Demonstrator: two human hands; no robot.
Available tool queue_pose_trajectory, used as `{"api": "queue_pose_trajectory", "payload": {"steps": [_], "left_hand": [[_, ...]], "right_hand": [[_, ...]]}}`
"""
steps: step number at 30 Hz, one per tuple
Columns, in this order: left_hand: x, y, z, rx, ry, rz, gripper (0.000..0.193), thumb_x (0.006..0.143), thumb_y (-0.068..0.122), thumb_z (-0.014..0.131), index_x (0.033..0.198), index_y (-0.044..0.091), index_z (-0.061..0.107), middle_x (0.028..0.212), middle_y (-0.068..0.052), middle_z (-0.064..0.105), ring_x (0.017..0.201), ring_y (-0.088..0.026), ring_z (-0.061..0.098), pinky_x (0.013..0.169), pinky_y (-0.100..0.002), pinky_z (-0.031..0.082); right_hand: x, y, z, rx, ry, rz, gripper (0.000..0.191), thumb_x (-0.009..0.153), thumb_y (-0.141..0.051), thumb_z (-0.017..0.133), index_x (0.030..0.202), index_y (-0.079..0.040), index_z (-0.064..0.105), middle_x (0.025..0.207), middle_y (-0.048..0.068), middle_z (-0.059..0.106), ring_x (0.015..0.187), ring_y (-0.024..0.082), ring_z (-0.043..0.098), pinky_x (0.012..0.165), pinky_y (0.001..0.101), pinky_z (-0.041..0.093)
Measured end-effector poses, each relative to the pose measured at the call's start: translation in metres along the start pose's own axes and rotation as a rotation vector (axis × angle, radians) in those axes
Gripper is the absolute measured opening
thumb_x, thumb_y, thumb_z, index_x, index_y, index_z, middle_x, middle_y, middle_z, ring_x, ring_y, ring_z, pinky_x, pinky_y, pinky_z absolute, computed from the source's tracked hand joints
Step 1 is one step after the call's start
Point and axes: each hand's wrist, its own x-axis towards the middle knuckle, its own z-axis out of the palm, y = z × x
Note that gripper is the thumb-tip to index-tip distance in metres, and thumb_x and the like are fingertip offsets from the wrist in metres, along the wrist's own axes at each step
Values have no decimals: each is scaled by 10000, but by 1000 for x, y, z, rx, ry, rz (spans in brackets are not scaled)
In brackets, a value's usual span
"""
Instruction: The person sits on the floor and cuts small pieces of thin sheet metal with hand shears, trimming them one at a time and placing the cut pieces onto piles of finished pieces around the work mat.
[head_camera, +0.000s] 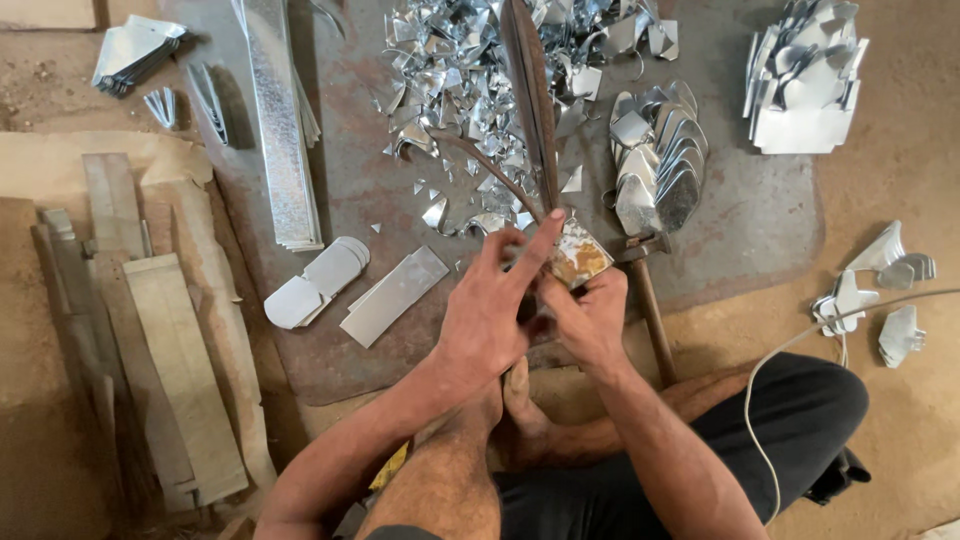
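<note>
— What were the hands doing?

— Both met over a small rusty sheet-metal piece; the right hand was closed on its near edge from below, pinching it so it stood steady; the left hand lay against it from the other side, forefinger stretched up along the blade of the long shears, the other fingers curled; whether they gripped the piece or only a handle of the shears I could not tell.

— Why hold it so?

— I judged it was to keep the piece square at the mouth of the shears, which ran straight out from the fingertips; a bare foot sat just under the hands, seemingly pinning the lower handle.

— And right around them?

— Just beyond the fingertips lay a heap of bright offcuts, where trimmings would drop; beyond the right hand was a fanned stack of rounded cut blanks, close enough to reach; a hammer lay beside the right wrist.

— Further out?

— Left of the left hand lay flat rectangular and round-ended blanks on the dark metal plate; farther left, long galvanised strips and wooden slats; far to the right, a pile of folded pieces, a few shaped parts on the sandy floor, and a pale cable across the knee.
</note>
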Motion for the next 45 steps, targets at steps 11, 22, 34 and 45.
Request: {"api": "queue_pose_trajectory", "payload": {"steps": [11, 22, 34, 45], "left_hand": [[5, -51, -9, -897, -519, -24, 961, 1001, 672, 480, 1685, 116, 95, 1803, -124, 96, 1626, -221, 165, 1281, -362, 246], [-11, -43, 4, -1275, -484, -191, 864, 1003, 201, 639, 1689, 255, 118, 1468, -52, 526, 1029, -176, 691, 813, -324, 622], [65, -62, -84, -746, 0, -186, 786, 1006, 1, 653, 1662, 267, 310, 1010, -178, 745, 697, -185, 701, 586, -322, 606], [176, -107, -79, -889, -303, -63, 851, 966, -135, 592, 1633, 318, 322, 1052, -138, 740, 779, -185, 766, 569, -345, 663]], "right_hand": [[9, 1, -25, 180, -87, 126, 101, 898, -29, 760, 984, 14, 727, 889, 29, 740, 730, 87, 652, 616, 257, 507], [12, -18, -19, 85, -152, 160, 88, 895, -47, 727, 968, 1, 720, 846, 12, 723, 693, 57, 635, 535, 244, 499], [-33, 36, -28, -726, 18, -320, 649, 844, -199, 804, 1345, 68, 490, 1207, 198, 620, 1090, 241, 598, 891, 367, 507], [-116, 56, -58, -468, -240, 361, 286, 884, -254, 741, 1012, -1, 777, 999, 98, 823, 1022, 191, 747, 949, 344, 546]]}}
